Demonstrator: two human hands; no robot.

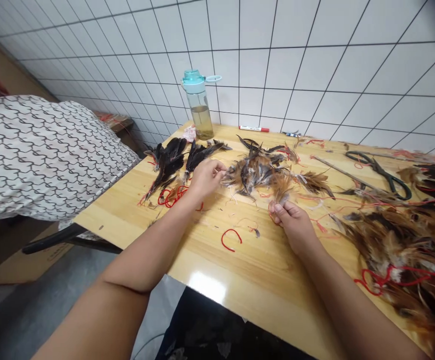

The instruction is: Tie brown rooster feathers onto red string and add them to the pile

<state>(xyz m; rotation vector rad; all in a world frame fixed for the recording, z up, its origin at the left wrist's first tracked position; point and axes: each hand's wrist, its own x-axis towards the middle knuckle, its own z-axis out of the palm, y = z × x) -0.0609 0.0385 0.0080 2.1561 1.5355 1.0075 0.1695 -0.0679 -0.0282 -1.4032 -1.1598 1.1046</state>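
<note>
Feathers (258, 172) heaped mid-counter (240, 280); right hand (290, 225) in a narrow grip on a brown tuft (279, 202), left hand (206, 180) pinched beside the heap, anything held too small to tell; water bottle (198, 107) by the back edge, black-handled scissors (380, 172) toward the right.

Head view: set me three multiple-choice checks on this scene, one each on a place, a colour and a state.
1. Where is the bottle?
A) On the floor
B) At the far edge of the table, by the tiled wall
C) On the patterned cloth

2. What colour is the loose string?
A) Blue
B) Green
C) Red

3. What is the right hand doing?
A) Gripping the bottle
B) Lying flat and open
C) Pinching feathers

Answers:
1 B, the bottle stands at the edge nearest the wall.
2 C, the loop is plainly red.
3 C, its fingers close on a feather wisp.
</note>
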